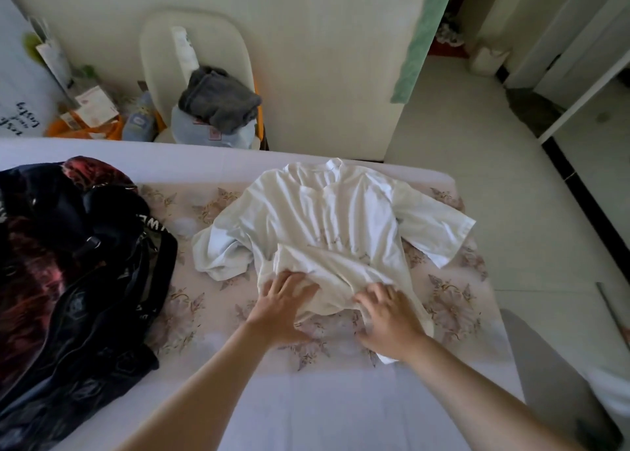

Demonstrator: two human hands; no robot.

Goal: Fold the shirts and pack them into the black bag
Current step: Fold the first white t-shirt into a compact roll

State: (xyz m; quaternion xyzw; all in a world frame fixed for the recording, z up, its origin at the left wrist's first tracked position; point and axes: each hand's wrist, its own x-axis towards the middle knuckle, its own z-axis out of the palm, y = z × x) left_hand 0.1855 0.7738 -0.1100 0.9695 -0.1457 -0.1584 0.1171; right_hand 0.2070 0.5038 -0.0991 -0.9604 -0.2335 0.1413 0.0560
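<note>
White shirt (324, 218) on floral bed cover (453, 300), tiled floor (477, 143) beyond; left hand (283, 309) and right hand (388, 321) press its hem, fingers spread; black bag (85, 280) left.

Black bag (102, 314) partly beyond left edge.

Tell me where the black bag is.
Head view, far left: the black bag lies on the bed, apart from the white shirt spread out to its right.

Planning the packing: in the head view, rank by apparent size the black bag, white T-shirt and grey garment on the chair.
Largest: black bag and white T-shirt, alike; bag nearer and cropped, so unranked.
Smallest: grey garment, though farther.
</note>
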